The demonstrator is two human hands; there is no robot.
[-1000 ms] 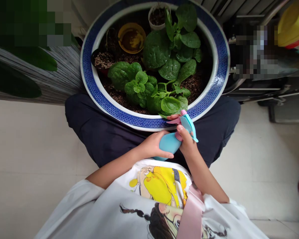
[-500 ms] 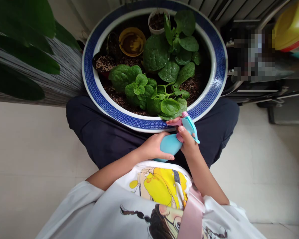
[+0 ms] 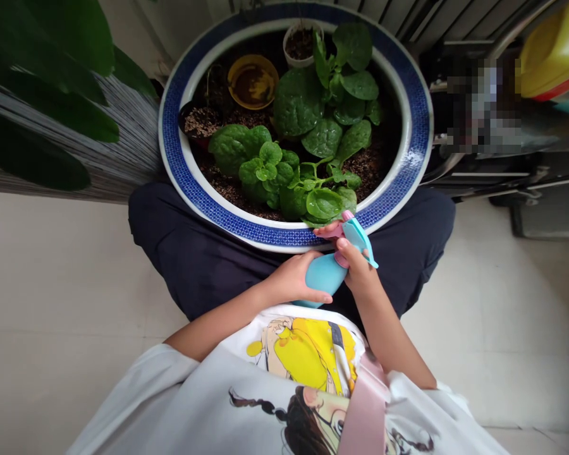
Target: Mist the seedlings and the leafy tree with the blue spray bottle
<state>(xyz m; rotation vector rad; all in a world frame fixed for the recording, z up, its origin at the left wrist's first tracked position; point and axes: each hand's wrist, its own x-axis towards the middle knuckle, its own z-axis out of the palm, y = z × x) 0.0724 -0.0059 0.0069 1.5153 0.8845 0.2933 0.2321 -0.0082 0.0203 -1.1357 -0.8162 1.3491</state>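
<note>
A light blue spray bottle (image 3: pixel 323 277) with a pink trigger and collar is held tilted above my lap. My left hand (image 3: pixel 291 278) wraps round its body, thumb along the near side. Up at the neck, my right hand (image 3: pixel 355 260) is closed round it, with fingers at the trigger. Just beyond the bottle's head lies the rim of a blue and white oval planter (image 3: pixel 284 235). Inside it grow leafy green plants (image 3: pixel 270 170) in dark soil, and water drops glisten on some leaves.
Within the planter are a yellow bowl (image 3: pixel 253 82), a white cup of soil (image 3: pixel 301 44) and a dark pot (image 3: pixel 201 121). Large leaves (image 3: pixel 52 95) hang at upper left. A metal rack (image 3: pixel 464 155) and a yellow container (image 3: pixel 554 50) stand at right.
The spray bottle's head and my right hand have shifted slightly to the left and up. My left hand stays on the bottle's body. The view has moved very slightly.
</note>
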